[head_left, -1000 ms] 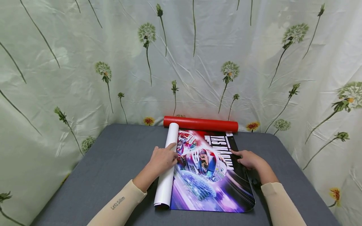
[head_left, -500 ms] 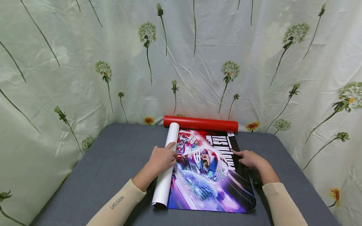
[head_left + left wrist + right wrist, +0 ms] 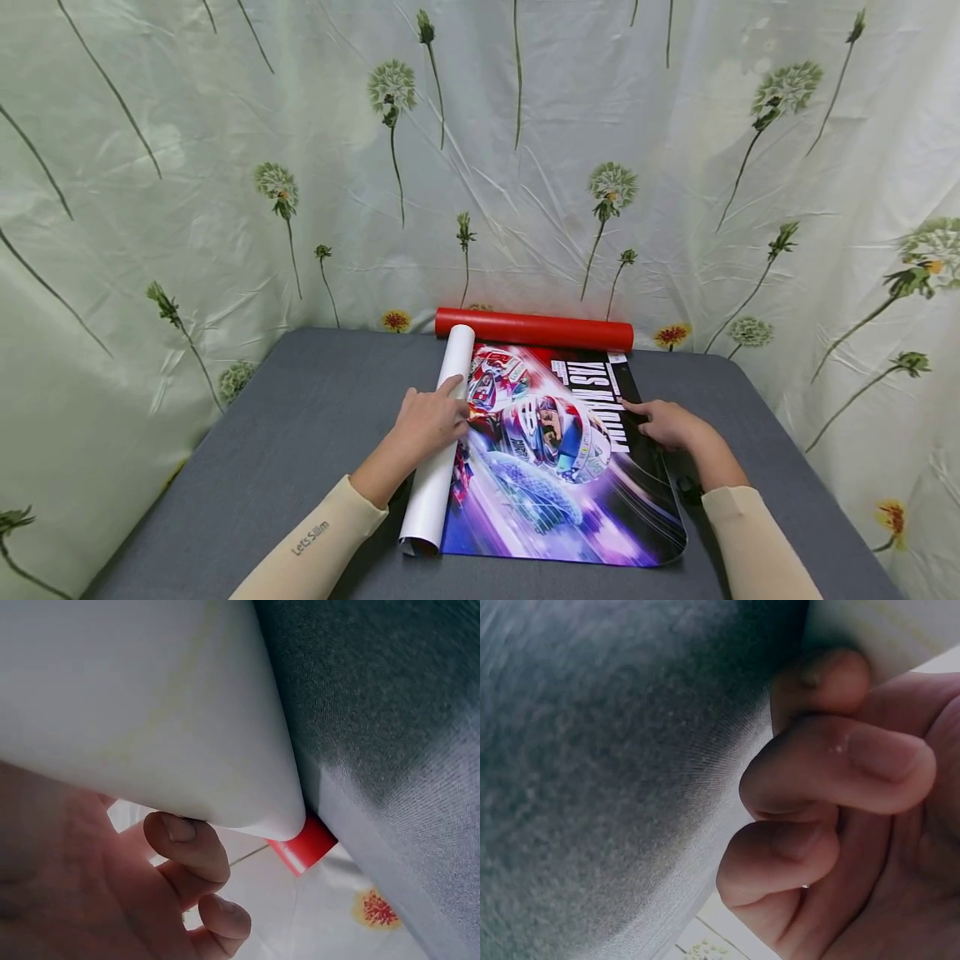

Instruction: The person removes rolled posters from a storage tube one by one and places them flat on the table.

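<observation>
A glossy poster (image 3: 555, 500) lies partly unrolled on the grey table, showing racing helmets, purple light streaks and large white lettering. Its left side is still a white roll (image 3: 432, 492), open at the near end. My left hand (image 3: 429, 423) grips this roll around its middle, index finger stretched over the top. In the left wrist view, curled fingers (image 3: 196, 851) sit at the roll's underside. My right hand (image 3: 670, 427) holds the poster's dark right edge, index finger on the printed face. The right wrist view shows the other fingers (image 3: 840, 761) curled in, with white paper behind them.
A red tube (image 3: 534, 328) lies across the back of the table (image 3: 315, 417), just beyond the poster's far edge. Behind it hangs a pale curtain (image 3: 480, 167) with dandelion prints. A small dark object (image 3: 687, 490) shows beside the right wrist.
The poster's open part has widened slightly: the roll's near end has shifted left, and the right edge, with my right hand, has moved a little right. My left hand stays nearly in place.
</observation>
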Demonstrator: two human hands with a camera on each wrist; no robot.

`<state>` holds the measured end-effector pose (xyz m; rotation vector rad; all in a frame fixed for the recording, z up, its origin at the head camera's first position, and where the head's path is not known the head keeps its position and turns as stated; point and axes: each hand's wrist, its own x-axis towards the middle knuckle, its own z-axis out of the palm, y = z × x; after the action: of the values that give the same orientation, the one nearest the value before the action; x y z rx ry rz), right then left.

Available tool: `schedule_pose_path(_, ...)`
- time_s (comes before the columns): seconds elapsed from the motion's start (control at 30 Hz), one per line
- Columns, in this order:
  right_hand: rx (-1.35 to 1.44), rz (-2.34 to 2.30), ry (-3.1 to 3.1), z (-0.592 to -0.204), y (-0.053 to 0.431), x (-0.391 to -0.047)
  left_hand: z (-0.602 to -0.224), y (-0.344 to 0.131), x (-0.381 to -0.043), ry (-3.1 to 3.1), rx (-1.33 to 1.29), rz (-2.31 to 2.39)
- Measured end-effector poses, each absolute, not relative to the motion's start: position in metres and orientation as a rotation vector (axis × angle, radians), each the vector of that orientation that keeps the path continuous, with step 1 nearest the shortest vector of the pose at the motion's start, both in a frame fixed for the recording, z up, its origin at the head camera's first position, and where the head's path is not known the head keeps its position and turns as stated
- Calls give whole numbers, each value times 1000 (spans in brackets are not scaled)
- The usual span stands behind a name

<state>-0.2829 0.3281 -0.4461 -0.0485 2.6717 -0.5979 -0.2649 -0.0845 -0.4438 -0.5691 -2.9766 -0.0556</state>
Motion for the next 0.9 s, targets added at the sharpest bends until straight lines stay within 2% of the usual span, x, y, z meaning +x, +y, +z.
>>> schedule_pose_path(0.9, -27, -554, 2692, -446, 340, -280, -440, -90, -264, -2974, -555, -49)
